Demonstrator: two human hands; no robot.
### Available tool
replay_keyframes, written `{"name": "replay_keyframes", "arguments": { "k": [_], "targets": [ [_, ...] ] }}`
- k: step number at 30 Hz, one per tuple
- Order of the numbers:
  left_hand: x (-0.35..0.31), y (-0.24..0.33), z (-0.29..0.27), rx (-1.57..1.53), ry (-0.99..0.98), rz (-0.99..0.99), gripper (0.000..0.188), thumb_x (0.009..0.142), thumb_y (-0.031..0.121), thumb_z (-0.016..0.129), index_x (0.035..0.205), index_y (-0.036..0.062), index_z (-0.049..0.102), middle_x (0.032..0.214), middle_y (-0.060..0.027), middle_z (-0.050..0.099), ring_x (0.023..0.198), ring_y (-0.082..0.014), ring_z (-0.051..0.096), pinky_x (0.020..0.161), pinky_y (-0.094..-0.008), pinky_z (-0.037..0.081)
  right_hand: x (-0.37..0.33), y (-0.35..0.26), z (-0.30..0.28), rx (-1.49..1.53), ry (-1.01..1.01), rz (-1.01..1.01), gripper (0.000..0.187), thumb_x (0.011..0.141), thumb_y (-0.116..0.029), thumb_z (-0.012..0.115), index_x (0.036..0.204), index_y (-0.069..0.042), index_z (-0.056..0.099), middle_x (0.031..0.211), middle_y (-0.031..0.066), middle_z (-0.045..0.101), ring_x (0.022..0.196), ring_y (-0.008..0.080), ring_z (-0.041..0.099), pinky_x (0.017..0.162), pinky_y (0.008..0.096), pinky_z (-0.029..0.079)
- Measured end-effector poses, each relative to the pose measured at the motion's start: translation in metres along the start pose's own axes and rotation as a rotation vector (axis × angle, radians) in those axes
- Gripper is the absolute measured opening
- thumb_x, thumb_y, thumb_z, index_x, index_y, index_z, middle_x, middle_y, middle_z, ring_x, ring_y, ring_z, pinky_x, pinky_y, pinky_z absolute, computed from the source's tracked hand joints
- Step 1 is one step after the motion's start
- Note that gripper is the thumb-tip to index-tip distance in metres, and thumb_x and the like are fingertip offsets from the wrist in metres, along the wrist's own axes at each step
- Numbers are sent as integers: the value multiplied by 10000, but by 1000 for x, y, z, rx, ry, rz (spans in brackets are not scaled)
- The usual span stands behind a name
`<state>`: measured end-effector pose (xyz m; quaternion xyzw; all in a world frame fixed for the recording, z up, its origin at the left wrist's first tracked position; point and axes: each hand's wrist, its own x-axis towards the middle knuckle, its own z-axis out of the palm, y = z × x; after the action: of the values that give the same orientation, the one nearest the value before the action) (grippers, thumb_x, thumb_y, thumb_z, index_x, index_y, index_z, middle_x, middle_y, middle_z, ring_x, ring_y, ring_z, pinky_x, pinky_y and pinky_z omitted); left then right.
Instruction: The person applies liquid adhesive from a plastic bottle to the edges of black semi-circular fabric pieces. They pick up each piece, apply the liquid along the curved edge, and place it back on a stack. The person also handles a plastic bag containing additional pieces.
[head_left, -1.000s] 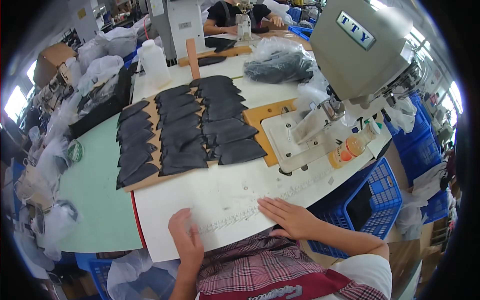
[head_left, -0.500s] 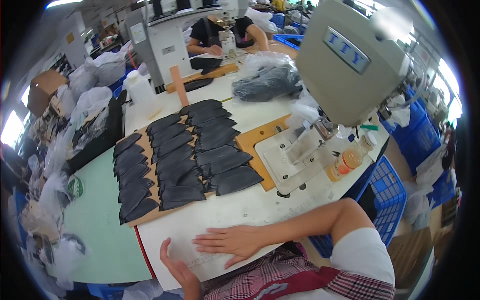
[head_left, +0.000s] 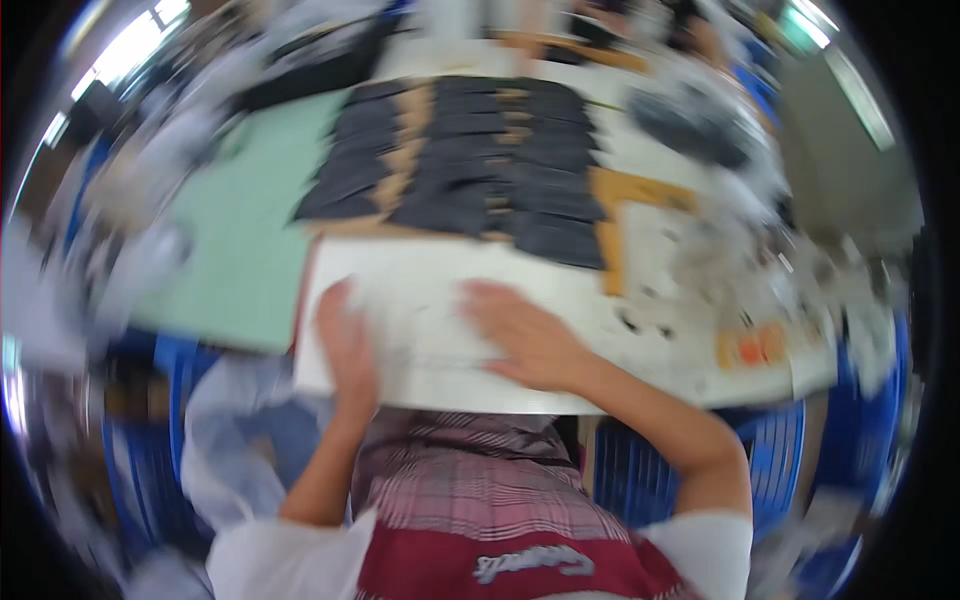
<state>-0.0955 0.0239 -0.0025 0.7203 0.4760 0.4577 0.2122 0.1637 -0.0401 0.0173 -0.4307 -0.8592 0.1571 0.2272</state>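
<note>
My left hand (head_left: 347, 345) is on edge near the left side of the white tabletop (head_left: 425, 350), smeared by motion. My right hand (head_left: 528, 335) is apart from it, fingers stretched over the tabletop. Neither hand has anything visible in it. Beyond them, three rows of overlapping black, leaf-shaped cut pieces (head_left: 450, 165) cover a tan board (head_left: 392, 190). My fingers do not touch those pieces.
To the left lies a green work surface (head_left: 225, 240). A yellow-brown machine base (head_left: 615, 240) stands right of the black pieces, with a bottle of orange liquid (head_left: 755, 347) near the right edge. Blue crates (head_left: 645, 465) sit below the table. Bagged dark material (head_left: 690, 125) lies far right.
The view has swung, so the table now sits squarer in front of me. My right hand has moved away from my left, and my left forearm has come into view.
</note>
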Motion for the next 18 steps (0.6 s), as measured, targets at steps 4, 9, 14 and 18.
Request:
{"name": "replay_keyframes", "arguments": {
  "k": [4,9,14,18],
  "targets": [
    [4,4,-7,8,54,112,55,821,45,582,875,37,580,1041,-102,593,1120,-289,478,992,-413,324,-63,-32,-24,-229,-63,198,725,816,-329,593,1402,-2,319,1452,225,295,1358,386,259,1115,466,212],
    [13,-27,-52,58,167,88,78,842,100,593,855,22,592,992,-108,604,1018,-292,521,931,-398,372,-81,-40,-24,-304,234,322,604,843,-142,541,1393,-8,332,1455,231,293,1350,397,276,1108,473,215],
    [72,-113,-146,215,551,-196,302,818,184,654,1058,20,569,1065,-153,577,985,-327,529,890,-387,412,-69,-48,-14,-253,323,342,546,807,-19,560,1323,31,387,1402,249,358,1275,407,382,1050,458,317],
    [107,-197,-249,718,602,-104,339,806,270,690,1027,28,606,1066,-162,589,963,-340,542,856,-417,423,-57,-44,-5,-239,359,286,208,830,-33,555,1022,44,536,1135,233,548,995,387,563,833,414,463]
  ]
}}
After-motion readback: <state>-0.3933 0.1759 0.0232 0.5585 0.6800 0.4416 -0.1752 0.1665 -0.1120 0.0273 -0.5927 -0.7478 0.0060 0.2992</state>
